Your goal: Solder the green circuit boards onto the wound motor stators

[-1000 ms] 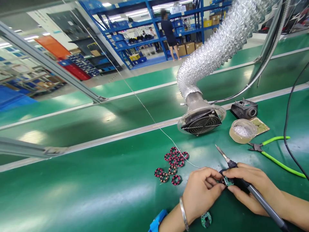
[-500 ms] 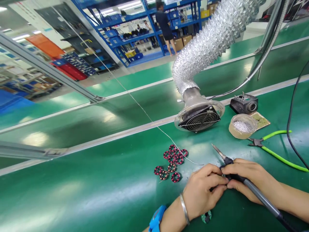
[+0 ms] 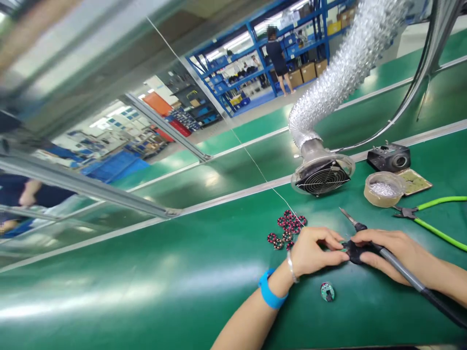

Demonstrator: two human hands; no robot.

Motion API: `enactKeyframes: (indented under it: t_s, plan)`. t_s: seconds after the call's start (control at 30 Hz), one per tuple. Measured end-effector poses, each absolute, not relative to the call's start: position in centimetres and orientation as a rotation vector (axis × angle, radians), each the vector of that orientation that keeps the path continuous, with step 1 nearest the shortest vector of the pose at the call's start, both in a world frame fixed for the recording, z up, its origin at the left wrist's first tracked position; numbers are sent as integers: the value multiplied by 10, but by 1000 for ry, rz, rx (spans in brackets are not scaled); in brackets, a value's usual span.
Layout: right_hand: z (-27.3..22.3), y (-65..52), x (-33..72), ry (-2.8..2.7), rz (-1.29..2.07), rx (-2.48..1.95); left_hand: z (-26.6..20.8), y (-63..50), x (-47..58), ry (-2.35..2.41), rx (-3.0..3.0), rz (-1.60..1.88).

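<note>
No text, label, brand, number or sign can be read anywhere in view.

1. The green bench (image 3: 164, 296) is carrying a round circuit board (image 3: 327, 291).
2. From that board, wound rings (image 3: 295, 227) are clustering at 11 o'clock.
3. Green-handled pliers (image 3: 407, 213) are lying at 2 o'clock.
4. A tub (image 3: 380, 199) and black stand (image 3: 387, 159) are sitting at 1 o'clock.
</note>
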State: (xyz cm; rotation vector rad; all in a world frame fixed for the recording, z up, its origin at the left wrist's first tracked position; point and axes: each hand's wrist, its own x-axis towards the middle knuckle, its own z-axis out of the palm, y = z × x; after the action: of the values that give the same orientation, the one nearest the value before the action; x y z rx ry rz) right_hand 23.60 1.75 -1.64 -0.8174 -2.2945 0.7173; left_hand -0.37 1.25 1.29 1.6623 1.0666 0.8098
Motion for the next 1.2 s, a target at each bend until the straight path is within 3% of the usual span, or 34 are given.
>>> enactKeyframes:
  t_s: [0.13,0.33,0.57,0.73,0.83,0.93,1.03,1.2]
  plan:
    - [-19,18,232,-2277,657,-778,30,-3,-48,1232,1816,642]
    - [-8,28,244,-2123,329,-727,15,-42,-69,1348,1919,536]
    - [-10,34,286,-2081,-63,-1002,1,-46,-54,1256,2286,355]
    - [-6,37,310,-2038,-156,-1145,-35,-28,-40,969,2809,520]
    - [3,53,331,-1885,-172,-1275,-33,-29,-41,971,2862,671]
    - [4,80,347,-1767,-121,-1423,-9,-31,-63,1182,2776,675]
    - [-4,113,353,-1686,-66,-1553,18,-16,-105,1751,2486,632]
    - [-18,163,354,-1758,58,-1625,36,68,-173,2335,2133,579]
